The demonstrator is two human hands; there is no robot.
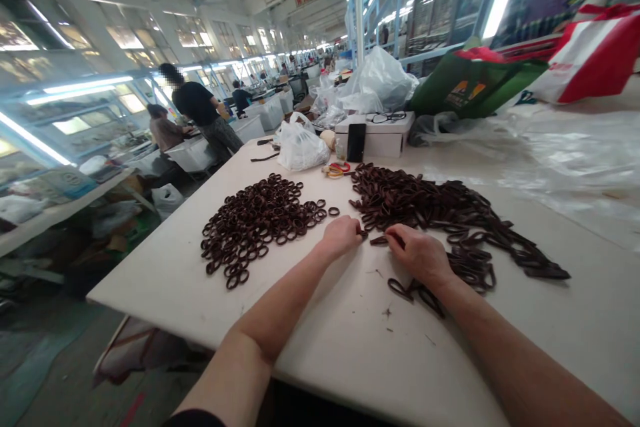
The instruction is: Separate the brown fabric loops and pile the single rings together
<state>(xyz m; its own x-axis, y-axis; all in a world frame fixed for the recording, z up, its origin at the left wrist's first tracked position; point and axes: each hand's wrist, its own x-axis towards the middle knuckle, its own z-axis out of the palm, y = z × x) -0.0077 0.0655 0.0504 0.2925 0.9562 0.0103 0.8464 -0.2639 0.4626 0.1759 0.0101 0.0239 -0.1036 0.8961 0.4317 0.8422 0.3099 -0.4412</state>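
My left hand (341,235) rests on the white table (165,267) with its fingers curled, pinching a dark brown elastic band at its tip. My right hand (419,253) lies just to the right, fingers closed on a brown band (379,240) stretched between the two hands. To the left spreads a pile of small round brown bands (255,220). To the right, a larger heap of tangled brown bands (440,210) reaches up to my right wrist.
Red-handled scissors (339,169), a white plastic bag (300,145), a white box (380,137) with a black phone and glasses stand at the back. Clear plastic sheeting (565,153) and red and green bags lie at the right. People work at tables far left.
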